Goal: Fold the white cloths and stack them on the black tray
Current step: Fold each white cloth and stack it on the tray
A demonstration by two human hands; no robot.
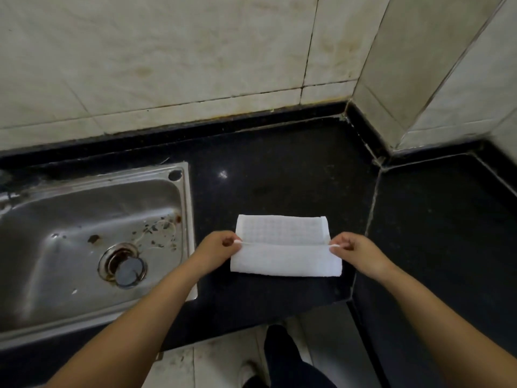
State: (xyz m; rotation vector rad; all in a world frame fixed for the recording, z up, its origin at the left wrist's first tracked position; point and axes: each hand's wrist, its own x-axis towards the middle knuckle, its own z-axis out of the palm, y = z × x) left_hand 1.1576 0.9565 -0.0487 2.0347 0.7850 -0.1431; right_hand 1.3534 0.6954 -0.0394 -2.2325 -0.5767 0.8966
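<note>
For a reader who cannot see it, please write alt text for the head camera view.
Two bare hands, left hand and right hand, pinch the edge of a white cloth, folding it on a black countertop. A steel sink lies left.

There was one white cloth [285, 247] on the black bench [279, 177]. Two hands were in view, the left hand [216, 252] and the right hand [358, 253], one at each end of the cloth. One steel sink [84, 219] was set into the bench, with one drain [123, 268] in it. One shoe [249, 371] showed on the floor.
</note>
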